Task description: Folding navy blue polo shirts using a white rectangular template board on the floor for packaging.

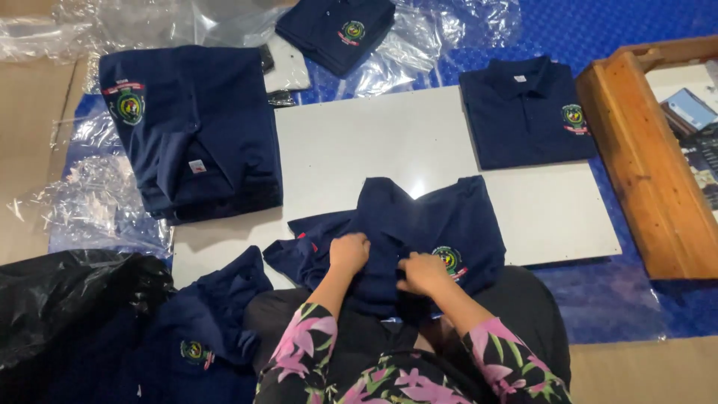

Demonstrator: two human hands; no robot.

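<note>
A navy polo shirt [441,221] with a round chest emblem lies crumpled at the near edge of a white board [359,142]. My left hand [348,251] grips the shirt's fabric near its middle. Beside it, my right hand [423,273] pinches the cloth just left of the emblem. Both hands are closed on the same shirt, a few centimetres apart. My flowered sleeves reach in from the bottom.
A stack of folded navy shirts [191,127] lies at the left, one folded shirt [527,112] at the back right, another [336,30] on clear plastic bags at the top. Loose navy shirts [202,329] and a black bag [60,299] sit at the lower left. A wooden frame [643,164] stands right.
</note>
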